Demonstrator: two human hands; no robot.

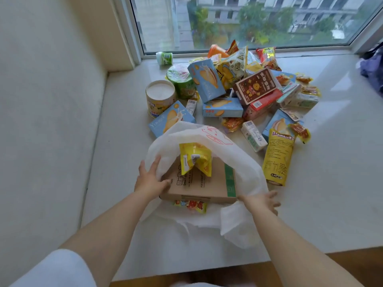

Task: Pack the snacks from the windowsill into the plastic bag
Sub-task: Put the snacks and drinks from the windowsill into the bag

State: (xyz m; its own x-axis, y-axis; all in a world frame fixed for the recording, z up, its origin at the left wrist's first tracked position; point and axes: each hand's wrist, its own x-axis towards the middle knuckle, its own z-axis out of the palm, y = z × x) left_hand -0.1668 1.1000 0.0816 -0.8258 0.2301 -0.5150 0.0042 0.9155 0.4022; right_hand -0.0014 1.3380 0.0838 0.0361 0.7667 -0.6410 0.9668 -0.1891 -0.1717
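Left hand [150,179] had its fingers spread flat, pressing the flat brown cardboard box [202,184] at its near-left corner while touching the thin white plastic bag [234,160]; nothing really pinched. Right hand [261,200] was open too, fingers splayed against the bag's right edge. The crinkly yellow snack pouch [195,157] sat on the box inside the bag's mouth. Bag looked floppy and slippery, so I'd grab the rim. The rest of the snack pile [238,88] was heaped on the pale windowsill [335,162] just beyond, probably mostly light stuff.
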